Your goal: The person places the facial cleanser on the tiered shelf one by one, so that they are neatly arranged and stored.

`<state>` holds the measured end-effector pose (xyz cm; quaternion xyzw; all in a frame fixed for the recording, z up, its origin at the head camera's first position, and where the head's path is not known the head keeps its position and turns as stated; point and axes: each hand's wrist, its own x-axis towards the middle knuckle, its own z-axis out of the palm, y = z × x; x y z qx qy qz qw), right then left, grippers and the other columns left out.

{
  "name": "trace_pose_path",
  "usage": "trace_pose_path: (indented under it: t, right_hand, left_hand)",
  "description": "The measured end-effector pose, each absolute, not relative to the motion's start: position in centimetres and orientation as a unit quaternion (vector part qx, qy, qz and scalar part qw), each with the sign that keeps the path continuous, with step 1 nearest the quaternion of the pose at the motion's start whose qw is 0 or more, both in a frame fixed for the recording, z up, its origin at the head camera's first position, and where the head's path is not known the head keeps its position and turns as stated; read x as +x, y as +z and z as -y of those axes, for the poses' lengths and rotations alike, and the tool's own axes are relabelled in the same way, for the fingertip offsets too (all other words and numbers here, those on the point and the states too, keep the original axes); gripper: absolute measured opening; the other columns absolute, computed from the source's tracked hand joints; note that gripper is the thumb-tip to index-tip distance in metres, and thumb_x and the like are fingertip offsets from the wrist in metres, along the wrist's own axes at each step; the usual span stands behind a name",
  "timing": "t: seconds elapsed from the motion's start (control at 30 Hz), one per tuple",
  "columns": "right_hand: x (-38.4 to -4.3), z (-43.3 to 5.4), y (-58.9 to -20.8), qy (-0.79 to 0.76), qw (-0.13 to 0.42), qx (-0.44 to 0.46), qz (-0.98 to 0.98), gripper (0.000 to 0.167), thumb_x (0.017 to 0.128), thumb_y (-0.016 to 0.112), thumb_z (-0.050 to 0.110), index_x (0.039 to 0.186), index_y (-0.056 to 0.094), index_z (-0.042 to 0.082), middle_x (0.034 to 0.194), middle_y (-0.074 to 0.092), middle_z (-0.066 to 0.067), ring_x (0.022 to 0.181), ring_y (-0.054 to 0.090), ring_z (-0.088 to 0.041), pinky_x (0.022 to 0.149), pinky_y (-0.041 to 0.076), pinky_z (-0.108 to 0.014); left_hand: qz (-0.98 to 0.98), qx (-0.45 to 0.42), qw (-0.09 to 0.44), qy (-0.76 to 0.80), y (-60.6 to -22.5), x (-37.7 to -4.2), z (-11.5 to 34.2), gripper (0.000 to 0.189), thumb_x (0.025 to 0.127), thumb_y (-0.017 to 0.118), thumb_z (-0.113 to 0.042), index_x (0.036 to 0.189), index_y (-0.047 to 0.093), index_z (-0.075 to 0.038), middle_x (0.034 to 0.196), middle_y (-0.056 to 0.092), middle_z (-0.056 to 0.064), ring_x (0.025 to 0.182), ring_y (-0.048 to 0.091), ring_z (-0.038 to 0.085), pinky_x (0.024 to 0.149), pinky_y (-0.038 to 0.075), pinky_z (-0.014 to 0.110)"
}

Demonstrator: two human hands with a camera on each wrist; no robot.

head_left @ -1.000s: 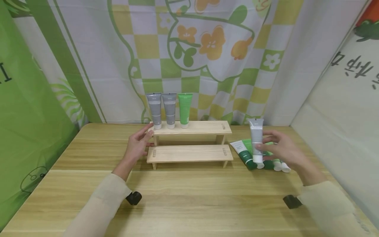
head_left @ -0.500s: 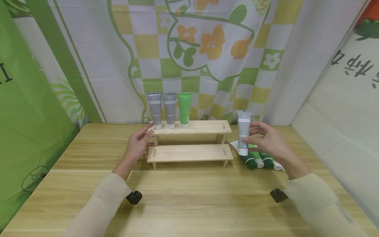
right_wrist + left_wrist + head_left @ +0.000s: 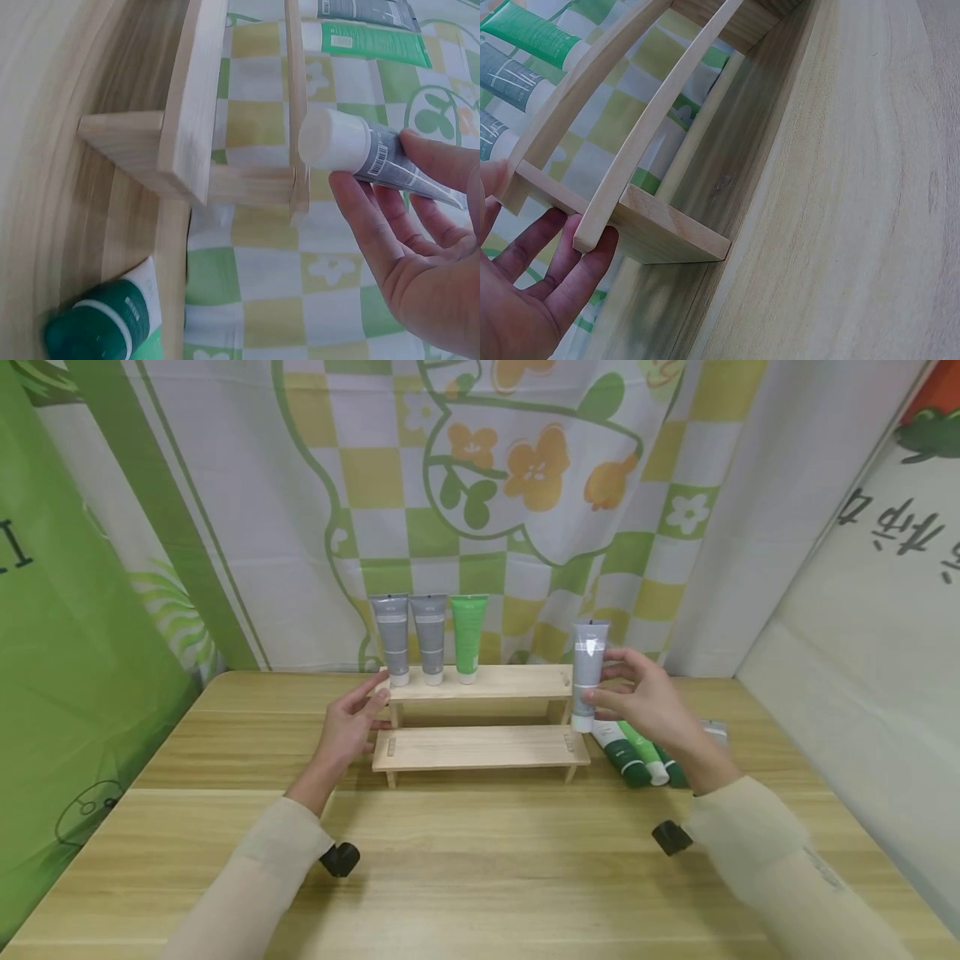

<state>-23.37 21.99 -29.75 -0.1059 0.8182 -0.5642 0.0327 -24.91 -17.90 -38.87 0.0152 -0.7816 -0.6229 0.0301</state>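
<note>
Right hand [image 3: 647, 700] pinches gray squeeze tube [image 3: 588, 660] low on its body, thumb near side, fingers behind; tube upright, white cap [image 3: 582, 723] pointing down past the fingertips, near right end of 2-tier wooden rack [image 3: 480, 747], can't tell if touching. Left hand [image 3: 347, 727] grips rack's left end. 2 gray tubes [image 3: 392, 639] and 1 green tube [image 3: 468, 639] stand on upper shelf [image 3: 517, 681]

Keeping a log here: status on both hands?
Left hand holds pale wooden two-tier rack. Right hand holds grey tapered tube, white cap down. No obstruction apparent.
</note>
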Motion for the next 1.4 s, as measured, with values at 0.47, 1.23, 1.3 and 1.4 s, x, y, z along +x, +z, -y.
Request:
trace_pose_path:
  t: [0.47, 1.23, 1.3, 1.4]
  right_hand:
    - [-25.9, -18.0, -29.5, -0.580, -0.017, -0.146, -0.801, 0.059, 0.090, 0.072, -0.005, 0.141, 0.043, -0.001, 0.129, 0.055, -0.024, 0.110, 0.063, -0.038, 0.082, 0.059, -0.038]
    - [-28.8, -12.7, -30.5, -0.587, -0.069, -0.138, -0.795, 0.057, 0.090, 0.072, -0.003, 0.140, 0.046, 0.004, 0.128, 0.055, -0.018, 0.113, 0.062, -0.038, 0.095, 0.054, -0.043]
    - [-28.9, -12.4, -30.6, -0.591, -0.072, -0.135, -0.792, 0.057, 0.090, 0.072, -0.003, 0.140, 0.046, 0.004, 0.128, 0.056, -0.018, 0.114, 0.062, -0.037, 0.096, 0.053, -0.043]
    - [-29.0, -12.1, -30.7, -0.594, -0.077, -0.132, -0.790, 0.057, 0.089, 0.073, -0.003, 0.139, 0.046, 0.005, 0.128, 0.057, -0.019, 0.114, 0.063, -0.037, 0.097, 0.052, -0.043]
  left_hand:
    - [0.777, 0.013, 0.029, -0.628, -38.7, -24.8, 17.9, 0.050, 0.101, 0.057, -0.048, 0.148, 0.050, -0.035, 0.137, 0.057, 0.015, 0.099, 0.069, 0.034, 0.050, 0.050, 0.027]
    - [0.779, 0.030, 0.013, -0.626, -38.4, -24.7, 17.9, 0.050, 0.101, 0.057, -0.046, 0.149, 0.049, -0.035, 0.144, 0.054, 0.014, 0.103, 0.068, 0.035, 0.056, 0.054, 0.031]
    - [0.778, 0.029, 0.014, -0.627, -38.4, -24.7, 17.9, 0.050, 0.101, 0.057, -0.046, 0.149, 0.049, -0.034, 0.144, 0.054, 0.014, 0.103, 0.067, 0.036, 0.056, 0.053, 0.030]
    - [0.777, 0.028, 0.015, -0.629, -38.3, -24.6, 17.8, 0.050, 0.101, 0.058, -0.046, 0.149, 0.049, -0.034, 0.144, 0.054, 0.014, 0.104, 0.067, 0.038, 0.055, 0.053, 0.029]
